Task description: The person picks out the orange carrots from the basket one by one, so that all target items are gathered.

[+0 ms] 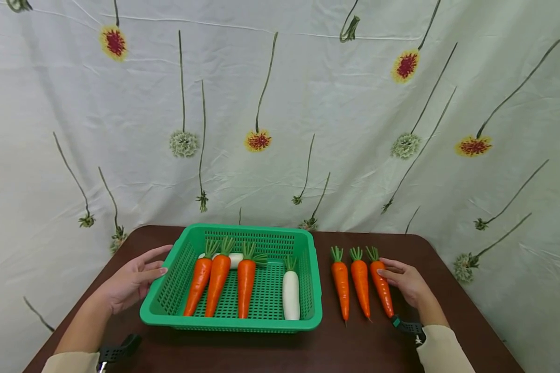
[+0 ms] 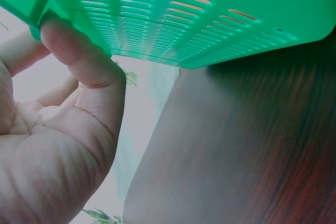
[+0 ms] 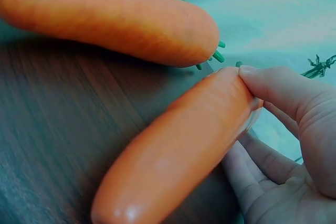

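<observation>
At the left side of a green plastic basket [image 1: 315,290], my left hand [image 1: 133,280] holds the rim, its thumb [image 2: 79,51] against the outside just under the edge. Three orange carrots [image 1: 245,287] with green tops lean inside the basket, partly covering a white radish [image 1: 235,260] that lies behind them. Another white radish [image 1: 291,295] with a leafy top is at the basket's right. My right hand [image 1: 403,280] pinches a carrot [image 3: 173,150] near its leafy end, thumb on one side and fingers on the other. This carrot is the rightmost of three in a row.
The other two carrots of the row, the left one [image 1: 340,285] and the middle one [image 1: 360,282], lie on the dark brown table [image 1: 224,355] between basket and right hand. Behind the table hangs a white flower-print cloth [image 1: 233,176].
</observation>
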Demonstrator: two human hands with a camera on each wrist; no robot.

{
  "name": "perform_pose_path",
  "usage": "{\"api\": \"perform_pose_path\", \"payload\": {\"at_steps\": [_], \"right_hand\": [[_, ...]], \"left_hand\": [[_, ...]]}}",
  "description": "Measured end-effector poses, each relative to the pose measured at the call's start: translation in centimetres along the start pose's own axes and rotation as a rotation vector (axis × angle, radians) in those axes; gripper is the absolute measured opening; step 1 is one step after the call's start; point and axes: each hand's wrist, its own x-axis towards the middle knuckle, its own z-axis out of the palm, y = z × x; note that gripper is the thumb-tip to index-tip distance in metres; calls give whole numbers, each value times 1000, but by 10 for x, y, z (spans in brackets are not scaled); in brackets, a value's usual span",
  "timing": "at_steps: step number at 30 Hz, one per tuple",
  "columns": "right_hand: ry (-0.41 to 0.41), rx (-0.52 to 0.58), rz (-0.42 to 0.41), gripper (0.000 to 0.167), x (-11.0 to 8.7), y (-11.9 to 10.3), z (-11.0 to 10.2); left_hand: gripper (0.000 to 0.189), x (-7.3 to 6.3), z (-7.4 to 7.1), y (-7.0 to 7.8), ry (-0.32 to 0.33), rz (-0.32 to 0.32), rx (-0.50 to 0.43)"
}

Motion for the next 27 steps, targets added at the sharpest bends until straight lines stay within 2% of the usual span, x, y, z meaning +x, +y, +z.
{"api": "perform_pose_path", "payload": {"at_steps": [20, 27], "right_hand": [[3, -38, -3, 67, -2, 7, -2], [2, -38, -15, 69, -3, 9, -2]], "left_hand": [[60, 0, 3, 2, 0, -3, -12], [66, 0, 1, 0, 9, -14, -10]]}}
